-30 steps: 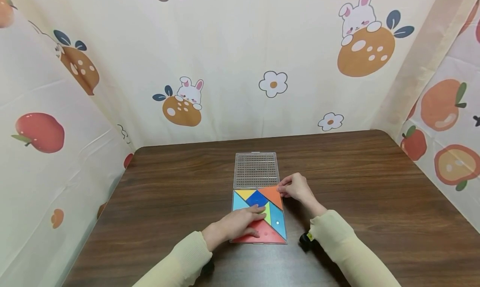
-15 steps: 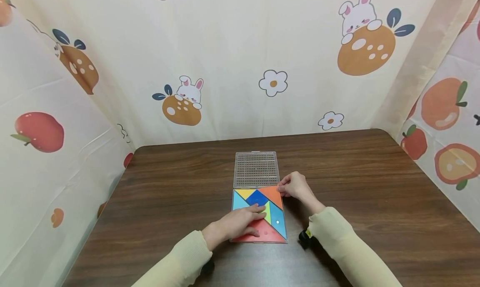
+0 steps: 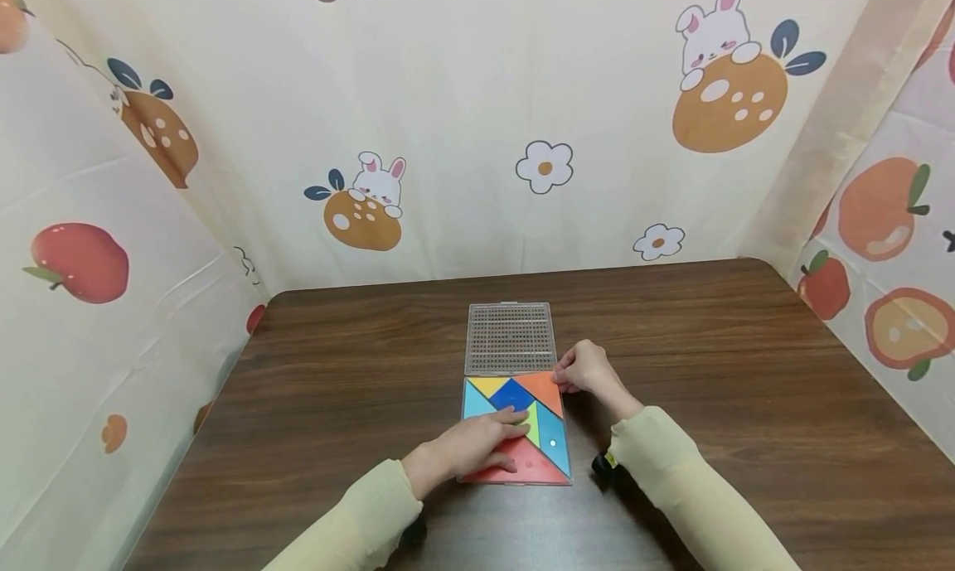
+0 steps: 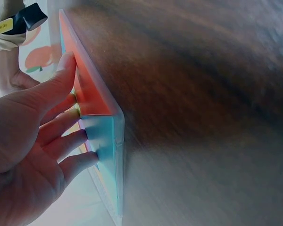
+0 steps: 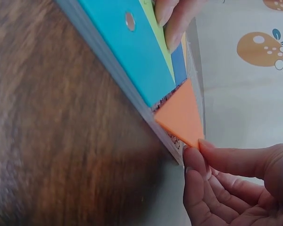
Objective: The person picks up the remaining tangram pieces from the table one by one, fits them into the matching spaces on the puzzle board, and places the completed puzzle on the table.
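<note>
A tangram of flat coloured pieces lies in a shallow clear case (image 5: 96, 52) on the table. My right hand (image 3: 591, 374) pinches the outer corner of the orange triangle (image 5: 181, 113) between thumb and fingertips. That triangle is tipped up in the right wrist view, and the speckled base shows beneath its edge. With fingers spread, my left hand (image 3: 473, 443) rests across the middle pieces, its thumb over the red triangle (image 3: 535, 466). Beside the fingertips are the yellow-green triangle (image 3: 533, 426), the dark blue square (image 3: 511, 395) and the light blue parallelogram (image 3: 553, 440). The left palm hides part of the layout.
The case's patterned lid (image 3: 511, 339) lies flat and folded back behind the pieces. Dark wood tabletop (image 3: 358, 364) surrounds the case. A printed curtain (image 3: 462, 206) hangs at the table's back and sides. Wrist cameras sit under both sleeves.
My right wrist has shifted slightly forward and left while its fingers keep their pinch on the orange triangle's corner. The left hand stays in place.
</note>
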Demonstrator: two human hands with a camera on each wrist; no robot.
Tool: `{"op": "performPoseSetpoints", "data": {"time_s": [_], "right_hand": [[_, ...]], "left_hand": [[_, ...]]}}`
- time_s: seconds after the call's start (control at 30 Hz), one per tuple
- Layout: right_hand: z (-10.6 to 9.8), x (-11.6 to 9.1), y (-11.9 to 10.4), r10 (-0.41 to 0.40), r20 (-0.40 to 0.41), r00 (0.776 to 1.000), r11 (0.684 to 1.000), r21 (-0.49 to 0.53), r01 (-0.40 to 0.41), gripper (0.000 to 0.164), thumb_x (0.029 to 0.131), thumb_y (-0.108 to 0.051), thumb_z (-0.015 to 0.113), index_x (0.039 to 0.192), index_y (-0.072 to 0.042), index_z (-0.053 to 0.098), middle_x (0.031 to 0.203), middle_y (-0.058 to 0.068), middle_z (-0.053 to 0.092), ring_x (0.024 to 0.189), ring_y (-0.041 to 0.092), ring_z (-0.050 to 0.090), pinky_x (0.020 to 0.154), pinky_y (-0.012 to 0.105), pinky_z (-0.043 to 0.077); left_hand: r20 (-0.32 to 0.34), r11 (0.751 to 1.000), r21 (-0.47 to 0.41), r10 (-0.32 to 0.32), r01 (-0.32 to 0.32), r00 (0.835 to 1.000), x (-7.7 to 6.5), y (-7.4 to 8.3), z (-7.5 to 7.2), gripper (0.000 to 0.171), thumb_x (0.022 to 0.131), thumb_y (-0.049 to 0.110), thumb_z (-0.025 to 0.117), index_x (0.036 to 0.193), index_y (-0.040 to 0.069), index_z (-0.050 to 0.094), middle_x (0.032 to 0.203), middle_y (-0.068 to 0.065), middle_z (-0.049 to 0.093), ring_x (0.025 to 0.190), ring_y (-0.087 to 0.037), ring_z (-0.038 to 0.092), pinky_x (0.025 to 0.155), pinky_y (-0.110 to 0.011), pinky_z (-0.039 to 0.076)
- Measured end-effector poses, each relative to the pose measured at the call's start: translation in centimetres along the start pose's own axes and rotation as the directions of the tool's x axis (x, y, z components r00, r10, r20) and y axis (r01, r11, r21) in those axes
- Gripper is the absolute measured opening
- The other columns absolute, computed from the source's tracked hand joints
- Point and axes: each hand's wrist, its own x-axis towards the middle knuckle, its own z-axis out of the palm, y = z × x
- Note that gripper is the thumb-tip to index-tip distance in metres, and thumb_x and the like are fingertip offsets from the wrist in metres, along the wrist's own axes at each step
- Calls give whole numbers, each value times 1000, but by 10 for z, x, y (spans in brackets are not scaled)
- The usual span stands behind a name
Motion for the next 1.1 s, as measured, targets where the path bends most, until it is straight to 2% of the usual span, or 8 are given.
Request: {"op": "performPoseSetpoints", "data": {"time_s": [0.3, 0.63, 1.1], "right_hand": [[0, -2, 0, 1, 0, 1000, 1000, -3, -1, 5, 73, 0, 69, 72, 4, 67, 60, 9, 62, 50, 14, 60, 50, 28, 51], [2, -3, 2, 22, 10, 1000, 997, 67, -23, 5, 74, 1, 68, 73, 5, 66, 61, 10, 63, 50, 16, 61, 50, 28, 51], [3, -4, 5, -18, -12, 1000, 999, 40, 19, 8, 69, 1, 72, 69, 5, 65, 58, 9, 62, 49, 16, 61, 49, 29, 51]], "left_hand": [[-6, 1000, 27, -6, 6, 1000, -1, 2, 1, 53, 81, 34, 61, 128, 13, 50, 137, 2, 37, 127, -19, 31, 96, -31, 35], [-33, 999, 37, 6, -5, 999, -1, 1, 4, 52, 79, 34, 62, 126, 12, 52, 136, 0, 39, 126, -19, 33, 96, -31, 35], [-42, 998, 54, 15, -12, 999, -1, 0, 5, 52, 79, 34, 63, 125, 11, 53, 135, 0, 40, 126, -19, 33, 96, -31, 35]]}}
